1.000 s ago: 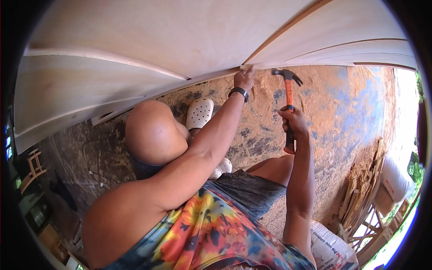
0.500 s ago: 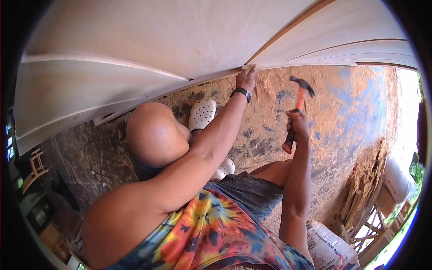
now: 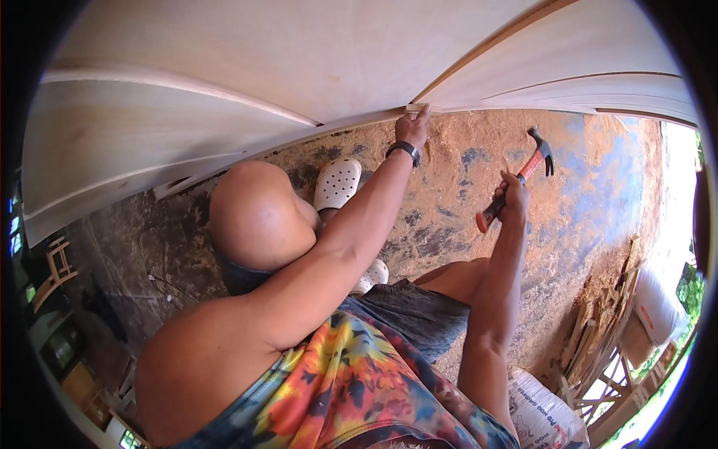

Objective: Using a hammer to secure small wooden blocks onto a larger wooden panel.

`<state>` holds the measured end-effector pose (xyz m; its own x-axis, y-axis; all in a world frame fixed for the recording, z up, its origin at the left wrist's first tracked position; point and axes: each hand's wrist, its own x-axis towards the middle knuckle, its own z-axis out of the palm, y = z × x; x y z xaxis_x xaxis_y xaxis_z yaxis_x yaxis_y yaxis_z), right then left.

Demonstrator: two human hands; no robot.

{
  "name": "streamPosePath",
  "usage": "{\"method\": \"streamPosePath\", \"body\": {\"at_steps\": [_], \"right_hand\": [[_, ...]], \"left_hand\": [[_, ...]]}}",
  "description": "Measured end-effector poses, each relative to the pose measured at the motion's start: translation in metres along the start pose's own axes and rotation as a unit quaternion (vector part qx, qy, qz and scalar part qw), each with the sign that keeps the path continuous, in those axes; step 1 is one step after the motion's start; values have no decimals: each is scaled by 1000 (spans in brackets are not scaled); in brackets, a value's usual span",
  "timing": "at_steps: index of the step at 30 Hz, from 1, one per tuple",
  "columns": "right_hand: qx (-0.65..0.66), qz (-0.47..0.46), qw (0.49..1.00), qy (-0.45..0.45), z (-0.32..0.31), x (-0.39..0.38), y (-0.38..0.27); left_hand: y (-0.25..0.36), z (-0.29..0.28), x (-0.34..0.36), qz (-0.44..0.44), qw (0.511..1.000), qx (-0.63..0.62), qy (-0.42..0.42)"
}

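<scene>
My left hand (image 3: 411, 129), with a black band at the wrist, grips a small pale wooden strip (image 3: 414, 108) against the lower edge of the large light plywood panel (image 3: 314, 60), where a darker brown batten (image 3: 493, 46) meets that edge. My right hand (image 3: 514, 196) is closed round the handle of a claw hammer (image 3: 532, 163) with an orange-and-black grip, its dark head off to the right of the strip and clear of the panel. My bare knee and a white clog (image 3: 338, 182) are beneath my left arm.
The floor (image 3: 449, 217) is strewn with sawdust. Wood offcuts (image 3: 598, 333) are piled at the right, beside white sacks (image 3: 658, 299), with another sack (image 3: 542, 411) near my right elbow. A wooden frame (image 3: 56, 273) stands at the far left.
My right hand has moved rightward with the hammer, which is now more tilted, its head farther from the panel edge. My left hand stays at the strip, shifting only slightly in view.
</scene>
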<state>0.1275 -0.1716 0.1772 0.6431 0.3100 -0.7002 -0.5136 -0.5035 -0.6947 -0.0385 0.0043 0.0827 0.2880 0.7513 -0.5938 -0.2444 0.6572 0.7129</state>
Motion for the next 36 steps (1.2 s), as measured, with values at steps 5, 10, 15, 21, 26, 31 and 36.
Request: {"method": "streamPosePath", "body": {"at_steps": [5,10,15,21,26,31,36], "right_hand": [[-163,9,975,-152,46,-31,17],[-133,-5,988,-79,1,-24,12],[-107,-1,985,-133,47,-16,15],[-283,-7,926,-251,27,-37,1],[37,28,998,-37,50,-8,16],[-243,-37,952,-183,37,-35,2],[47,17,998,-24,43,-13,9]], "left_hand": [[2,-17,15,23,999,-21,19],[-6,-7,0,-1,1000,-11,22],[-20,-3,26,54,998,-23,24],[-22,-21,40,102,993,12,50],[-32,4,29,94,994,-4,50],[-20,-14,26,69,990,-116,42],[-19,3,19,27,998,-54,26]]}}
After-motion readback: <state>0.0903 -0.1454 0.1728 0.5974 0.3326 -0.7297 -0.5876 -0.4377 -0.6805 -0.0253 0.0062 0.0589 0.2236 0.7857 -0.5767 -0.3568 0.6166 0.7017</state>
